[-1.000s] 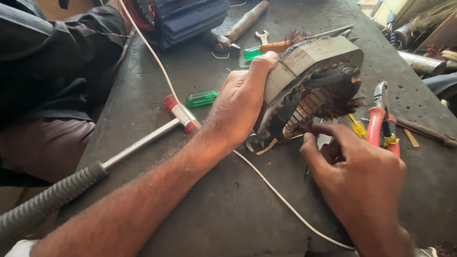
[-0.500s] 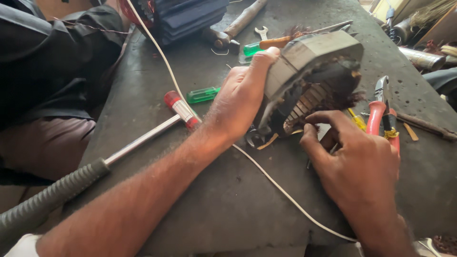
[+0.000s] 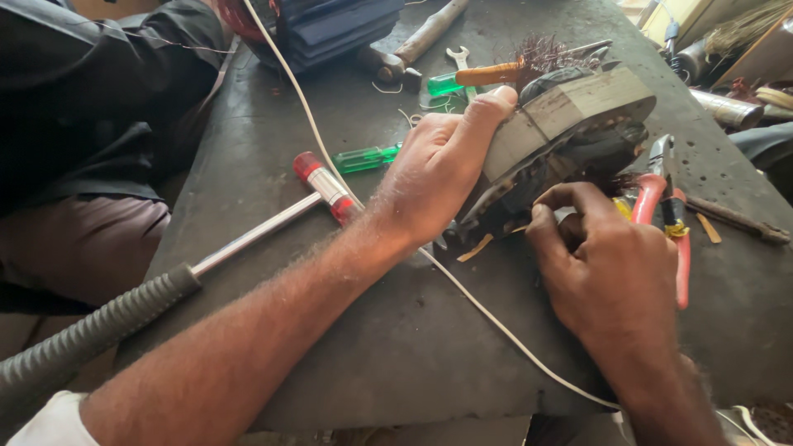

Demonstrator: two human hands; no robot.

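Grey laminated steel and dark windings make up the stator (image 3: 570,140), which stands tilted on edge near the middle of the bench (image 3: 396,347). Since a second ago it has been tipped further over toward the far side, so its open face now leans more toward the person; the left hand (image 3: 438,177) has kept its hold throughout, thumb hooked over the top edge and fingers curled against the near rim. The right hand (image 3: 611,272) has moved up from below the core to its lower rim, fingers bent and pressed together at the winding slots; whether they pinch a wire or a paper strip cannot be told, as the knuckles hide the tips. That shift suggests the work has passed from steadying the core to picking at its slots.

Counted around it: two screwdrivers, a green one (image 3: 368,157) and an orange one (image 3: 487,76); one mallet (image 3: 248,235); one red pair of pliers (image 3: 665,215) just beside the right hand; one spanner (image 3: 459,59); one white cord (image 3: 496,326) running under the left wrist.
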